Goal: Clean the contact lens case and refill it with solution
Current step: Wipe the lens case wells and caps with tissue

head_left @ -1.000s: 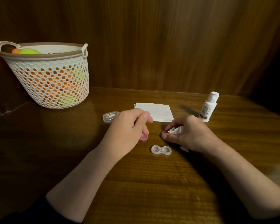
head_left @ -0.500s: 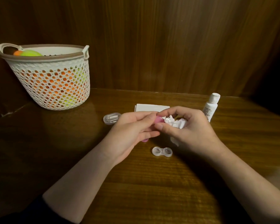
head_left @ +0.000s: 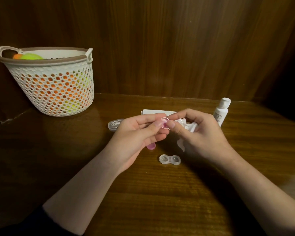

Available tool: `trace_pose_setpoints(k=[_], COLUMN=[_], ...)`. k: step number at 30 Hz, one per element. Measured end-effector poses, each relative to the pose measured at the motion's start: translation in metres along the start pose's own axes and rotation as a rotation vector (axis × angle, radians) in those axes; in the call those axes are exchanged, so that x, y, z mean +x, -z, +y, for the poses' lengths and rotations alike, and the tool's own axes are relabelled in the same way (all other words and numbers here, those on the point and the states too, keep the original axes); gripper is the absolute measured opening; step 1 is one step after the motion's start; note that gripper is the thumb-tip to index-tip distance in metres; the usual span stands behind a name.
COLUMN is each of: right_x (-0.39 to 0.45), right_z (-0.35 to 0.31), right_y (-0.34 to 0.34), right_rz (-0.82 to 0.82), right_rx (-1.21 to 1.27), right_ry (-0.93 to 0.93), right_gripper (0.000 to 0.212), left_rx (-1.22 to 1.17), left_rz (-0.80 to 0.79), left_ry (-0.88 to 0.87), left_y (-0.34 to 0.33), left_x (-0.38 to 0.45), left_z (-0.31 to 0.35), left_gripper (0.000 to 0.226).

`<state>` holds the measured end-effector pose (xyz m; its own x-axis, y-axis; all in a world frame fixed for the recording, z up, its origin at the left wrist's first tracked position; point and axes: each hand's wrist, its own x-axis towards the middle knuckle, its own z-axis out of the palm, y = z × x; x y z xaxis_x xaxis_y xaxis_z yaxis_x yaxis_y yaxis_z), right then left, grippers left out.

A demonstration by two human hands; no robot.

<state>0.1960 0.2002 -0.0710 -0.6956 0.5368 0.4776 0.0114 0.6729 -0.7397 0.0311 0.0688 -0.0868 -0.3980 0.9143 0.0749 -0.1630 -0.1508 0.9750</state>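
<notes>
1. Head view, hands: the left hand (head_left: 136, 133) pinches a small pink cap (head_left: 165, 122) between thumb and fingertips, its hollow side facing up. The right hand (head_left: 199, 133) grips a crumpled white tissue (head_left: 188, 126) in its curled fingers, with its thumb tip against the cap's edge.
2. Head view, the task's thing: the clear lens case (head_left: 170, 160) lies open on the bench (head_left: 143, 193), just below and between the two hands, touched by neither. Both wells are uncovered; I cannot tell whether they are wet or dry.
3. Head view, risks as I judge them:
   - The cap is small and held only at its rim, so pressing the tissue in hard could flick it out of the pinch and onto the bench.
   - The soft tissue may shed lint inside the cap, which would later reach the solution.
   - The white bottle (head_left: 221, 112) stands upright just beyond the right hand; a careless lift of that wrist could knock it over.
   - The second pink cap (head_left: 151, 146) lies half hidden under the left hand and could be swept away.
4. Head view, counts: two pink caps, one lens case, one bottle, one crumpled tissue, one flat folded tissue (head_left: 157, 112) behind the hands, one small clear box (head_left: 115, 124), and one basket (head_left: 85, 92) of coloured balls at the far left.
</notes>
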Motion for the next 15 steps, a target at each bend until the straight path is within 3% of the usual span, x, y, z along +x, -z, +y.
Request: trace_pose_setpoints(k=[7,11,15], right_x=[-0.0007,-0.0011,-0.0008], right_z=[0.0007,0.0046,0.009], right_y=[-0.0026,-0.0015,0.0008], right_rz=[-0.077,-0.027,-0.031], right_rx=[-0.083,-0.076,0.166], right_ry=[-0.005,-0.029,-0.233], right_gripper=[0.024,0.021,0.015], left_rx=[-0.048,-0.031,-0.005], left_rz=[-0.014,-0.024,-0.013], left_ry=[0.014,0.022,0.026], left_y=[-0.0006,0.0001,-0.0002], left_x=[0.0003,0.0011,0.0017], left_z=[-0.0024,-0.0019,-0.002], left_gripper=[0.032,0.028,0.026])
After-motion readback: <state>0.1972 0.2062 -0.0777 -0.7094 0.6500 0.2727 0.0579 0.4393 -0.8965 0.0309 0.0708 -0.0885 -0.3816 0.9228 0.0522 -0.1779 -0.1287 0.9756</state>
